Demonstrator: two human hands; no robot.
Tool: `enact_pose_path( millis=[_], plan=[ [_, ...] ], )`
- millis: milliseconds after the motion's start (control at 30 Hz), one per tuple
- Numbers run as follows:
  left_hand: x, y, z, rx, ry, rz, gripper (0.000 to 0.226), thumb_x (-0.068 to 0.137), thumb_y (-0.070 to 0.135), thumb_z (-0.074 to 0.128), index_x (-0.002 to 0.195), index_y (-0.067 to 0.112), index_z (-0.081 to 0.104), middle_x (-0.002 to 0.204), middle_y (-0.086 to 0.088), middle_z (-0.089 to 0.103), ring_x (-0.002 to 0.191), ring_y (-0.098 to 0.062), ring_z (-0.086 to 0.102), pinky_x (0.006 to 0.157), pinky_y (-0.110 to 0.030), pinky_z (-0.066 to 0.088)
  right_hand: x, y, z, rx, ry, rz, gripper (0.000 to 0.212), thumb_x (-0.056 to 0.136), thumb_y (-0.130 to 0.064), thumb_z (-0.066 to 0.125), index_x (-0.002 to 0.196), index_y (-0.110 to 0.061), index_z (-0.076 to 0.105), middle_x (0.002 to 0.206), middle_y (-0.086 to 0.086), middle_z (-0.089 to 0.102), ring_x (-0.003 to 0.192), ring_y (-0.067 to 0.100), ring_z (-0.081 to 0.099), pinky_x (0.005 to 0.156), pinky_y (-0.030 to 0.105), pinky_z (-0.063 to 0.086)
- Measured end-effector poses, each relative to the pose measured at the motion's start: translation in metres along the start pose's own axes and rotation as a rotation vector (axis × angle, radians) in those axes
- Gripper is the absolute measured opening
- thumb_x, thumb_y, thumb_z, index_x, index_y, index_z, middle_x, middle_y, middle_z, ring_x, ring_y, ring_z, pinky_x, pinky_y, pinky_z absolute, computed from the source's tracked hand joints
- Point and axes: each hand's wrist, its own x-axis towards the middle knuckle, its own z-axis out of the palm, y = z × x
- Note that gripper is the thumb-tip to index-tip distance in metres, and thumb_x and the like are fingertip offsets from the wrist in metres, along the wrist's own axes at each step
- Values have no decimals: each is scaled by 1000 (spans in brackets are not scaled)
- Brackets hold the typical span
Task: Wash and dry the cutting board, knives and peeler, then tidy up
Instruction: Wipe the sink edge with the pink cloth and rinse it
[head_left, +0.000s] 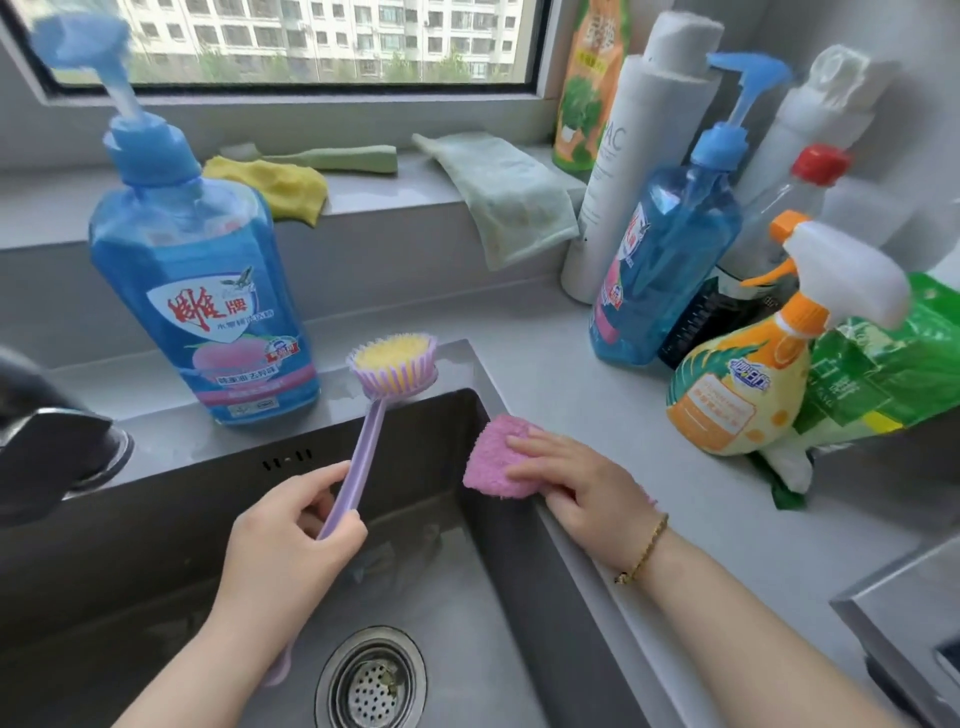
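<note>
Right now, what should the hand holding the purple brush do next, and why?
Probably push the brush further onto the counter beside the soap bottle before letting go. The left hand grips its handle, which juts out over the sink, and only the bristle head rests on the rim, so it might slide in.

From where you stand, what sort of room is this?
Most likely a home kitchen: a grey steel sink, a blue pump bottle of dish soap and a purple long-handled dish brush.
</note>
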Motion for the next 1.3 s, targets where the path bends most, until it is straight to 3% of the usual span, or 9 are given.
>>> enact_pose_path(
  millis=[233,433,567,733,833,967,1033,1133,1300],
  plan=[
    [-25,10,-6,52,-56,33,38,75,-1,65,107,20,67,76,8,62,64,-13,56,56,-15,46,52,8,-14,-197,134,392,48,94,-9,37,138,-25,39,154,-4,19,142,14,18,113,23,15],
    [-30,26,8,49,-109,46,40,77,4,64,114,18,64,76,0,63,69,-22,60,67,-37,55,-59,-24,-4,-82,-10,56,45,75,-9,40,110,-13,68,129,9,57,125,19,47,106,6,16],
    [-33,36,20,53,-147,60,38,78,5,63,115,18,64,75,-1,62,70,-23,61,70,-38,54,-75,-7,-16,-13,53,119,45,74,-12,38,104,-7,70,122,12,61,119,10,47,103,-3,13],
    [-43,45,28,63,-142,80,34,78,6,62,110,19,65,72,-2,62,71,-26,62,69,-36,52,-27,5,-23,-101,189,411,47,90,-2,39,131,-21,51,150,-4,31,139,12,25,107,11,10],
    [-43,54,35,58,-141,79,33,79,8,62,111,17,64,74,-1,60,73,-26,62,71,-37,53,-61,-16,-6,-114,162,284,45,81,-8,38,118,-14,63,141,6,45,134,21,38,104,8,13],
    [-40,65,45,38,-153,70,33,79,9,61,111,15,64,74,0,59,78,-29,62,78,-45,54,-142,-41,4,-95,3,34,43,69,-12,39,94,-20,73,116,1,67,117,18,56,100,23,40],
    [-41,64,45,38,-154,68,34,80,9,62,113,15,63,75,2,58,78,-29,62,78,-45,54,-155,-39,0,-29,7,-10,43,68,-9,39,93,-18,72,113,4,68,113,15,53,102,16,34],
    [-48,59,42,61,-152,49,33,80,9,61,112,15,64,76,1,59,78,-29,63,78,-45,54,-127,-25,-16,-79,157,180,41,80,-5,41,110,-13,67,131,8,56,123,19,49,104,5,18],
    [-64,54,35,75,-164,33,31,79,9,61,109,16,66,74,-1,59,77,-31,63,78,-44,54,-94,-3,-30,-137,299,513,50,92,0,36,135,-23,45,152,-5,25,141,9,20,109,12,8]
  ],
)
